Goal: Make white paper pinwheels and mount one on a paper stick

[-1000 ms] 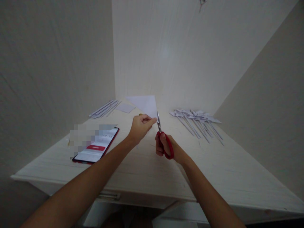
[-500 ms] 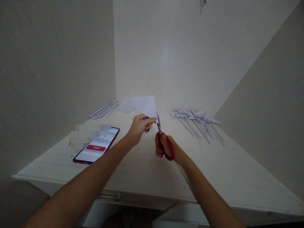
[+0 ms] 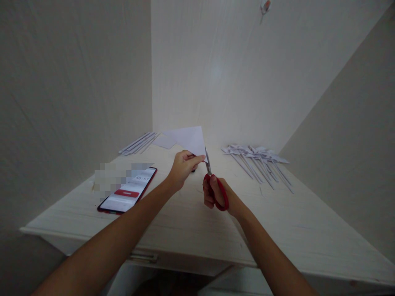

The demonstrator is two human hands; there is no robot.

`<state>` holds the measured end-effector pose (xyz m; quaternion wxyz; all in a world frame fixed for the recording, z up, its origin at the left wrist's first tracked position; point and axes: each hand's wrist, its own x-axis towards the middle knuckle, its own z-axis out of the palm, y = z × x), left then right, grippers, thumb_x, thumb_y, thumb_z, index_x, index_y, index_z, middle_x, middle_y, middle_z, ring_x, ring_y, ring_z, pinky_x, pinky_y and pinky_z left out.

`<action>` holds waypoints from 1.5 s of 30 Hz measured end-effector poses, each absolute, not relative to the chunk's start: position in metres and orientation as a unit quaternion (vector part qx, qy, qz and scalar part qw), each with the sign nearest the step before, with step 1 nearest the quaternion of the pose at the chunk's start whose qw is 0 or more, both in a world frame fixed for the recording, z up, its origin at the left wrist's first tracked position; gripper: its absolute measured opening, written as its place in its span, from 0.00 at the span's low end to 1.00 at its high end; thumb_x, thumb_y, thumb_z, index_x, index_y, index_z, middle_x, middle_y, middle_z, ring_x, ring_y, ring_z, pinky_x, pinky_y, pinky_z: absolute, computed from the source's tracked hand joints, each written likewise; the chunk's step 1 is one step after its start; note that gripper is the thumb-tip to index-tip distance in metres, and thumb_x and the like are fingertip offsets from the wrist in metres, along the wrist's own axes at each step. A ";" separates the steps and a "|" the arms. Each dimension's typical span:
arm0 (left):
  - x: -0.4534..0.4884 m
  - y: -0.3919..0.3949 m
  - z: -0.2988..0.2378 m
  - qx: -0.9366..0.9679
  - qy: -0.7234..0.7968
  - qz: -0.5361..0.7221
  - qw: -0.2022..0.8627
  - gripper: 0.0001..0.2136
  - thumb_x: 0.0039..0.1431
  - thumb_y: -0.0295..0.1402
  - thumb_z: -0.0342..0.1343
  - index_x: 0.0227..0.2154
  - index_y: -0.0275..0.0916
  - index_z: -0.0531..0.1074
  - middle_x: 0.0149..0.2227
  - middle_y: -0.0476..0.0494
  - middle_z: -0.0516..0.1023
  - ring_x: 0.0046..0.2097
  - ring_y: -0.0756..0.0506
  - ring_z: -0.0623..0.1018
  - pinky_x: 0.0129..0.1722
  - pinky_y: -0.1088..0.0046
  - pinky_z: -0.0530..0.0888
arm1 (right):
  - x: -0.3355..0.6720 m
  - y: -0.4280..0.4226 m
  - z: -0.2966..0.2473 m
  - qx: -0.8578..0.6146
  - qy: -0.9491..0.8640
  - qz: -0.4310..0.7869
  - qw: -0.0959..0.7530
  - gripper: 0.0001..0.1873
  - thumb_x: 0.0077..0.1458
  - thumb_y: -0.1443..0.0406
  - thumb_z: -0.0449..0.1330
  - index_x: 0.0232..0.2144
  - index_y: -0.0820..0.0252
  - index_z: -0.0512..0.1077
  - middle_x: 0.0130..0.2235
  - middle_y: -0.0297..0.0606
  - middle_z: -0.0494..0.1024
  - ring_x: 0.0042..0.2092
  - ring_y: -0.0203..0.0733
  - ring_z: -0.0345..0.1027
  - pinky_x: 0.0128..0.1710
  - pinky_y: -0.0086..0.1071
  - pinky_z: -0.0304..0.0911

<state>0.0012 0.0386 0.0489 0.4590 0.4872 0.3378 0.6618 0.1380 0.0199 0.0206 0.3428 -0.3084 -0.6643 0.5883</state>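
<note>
My left hand [image 3: 182, 167] pinches the near corner of a white sheet of paper [image 3: 191, 139], which it holds up above the table. In my right hand [image 3: 212, 196] is a pair of red-handled scissors [image 3: 222, 193], fingers through the loops. The blades point away from me along the paper's right edge, close by my left fingertips. Whether the blades are parted is too small to make out. A small dark object, mostly hidden, shows just below my left fingers.
Several paper pinwheels on sticks [image 3: 257, 158] lie at the back right of the white table [image 3: 302, 230]. Several rolled paper sticks [image 3: 138, 144] are at the back left, beside a flat piece of paper [image 3: 165, 142]. A phone [image 3: 131, 193] showing a timer lies left of my forearm.
The whole view has shifted slightly, with things appearing a little lower and to the right. Both hands keep their grips, and the scissors stay at the paper's edge.
</note>
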 end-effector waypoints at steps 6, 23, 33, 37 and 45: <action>0.001 0.039 0.049 0.492 0.339 0.660 0.454 0.14 0.39 0.34 0.61 0.13 0.34 0.62 0.14 0.55 0.57 0.19 0.57 0.54 0.19 0.76 0.49 | 0.138 0.017 0.024 -0.329 -0.669 0.571 0.345 0.27 0.47 0.41 0.49 0.20 0.58 0.55 0.13 0.23 0.56 0.13 0.28 0.50 0.13 0.25 0.50; 0.001 0.039 0.049 0.497 0.338 0.654 0.459 0.14 0.40 0.33 0.61 0.12 0.34 0.60 0.13 0.57 0.55 0.18 0.58 0.53 0.19 0.77 0.47 | 0.141 0.020 0.021 -0.370 -0.704 0.504 0.337 0.25 0.50 0.44 0.48 0.19 0.59 0.56 0.10 0.25 0.58 0.11 0.30 0.55 0.09 0.21 0.47; -0.001 0.039 0.052 0.483 0.321 0.657 0.482 0.14 0.40 0.31 0.61 0.12 0.34 0.61 0.13 0.57 0.55 0.17 0.58 0.54 0.18 0.77 0.47 | 0.143 0.022 0.021 -0.379 -0.698 0.502 0.344 0.27 0.48 0.41 0.48 0.19 0.59 0.56 0.09 0.25 0.59 0.10 0.30 0.56 0.08 0.21 0.49; -0.004 0.040 0.052 0.474 0.302 0.662 0.496 0.12 0.40 0.30 0.60 0.13 0.34 0.62 0.13 0.56 0.56 0.17 0.58 0.55 0.18 0.77 0.47 | 0.143 0.023 0.026 -0.390 -0.657 0.500 0.409 0.28 0.44 0.40 0.49 0.21 0.60 0.58 0.11 0.24 0.60 0.10 0.29 0.55 0.08 0.22 0.50; 0.003 0.038 0.045 0.554 0.291 0.557 0.546 0.10 0.39 0.34 0.63 0.19 0.31 0.69 0.15 0.55 0.62 0.17 0.59 0.55 0.18 0.78 0.48 | 0.153 0.027 0.041 -0.395 -0.560 0.443 0.578 0.19 0.46 0.53 0.58 0.30 0.65 0.68 0.12 0.23 0.61 0.09 0.25 0.48 0.07 0.20 0.41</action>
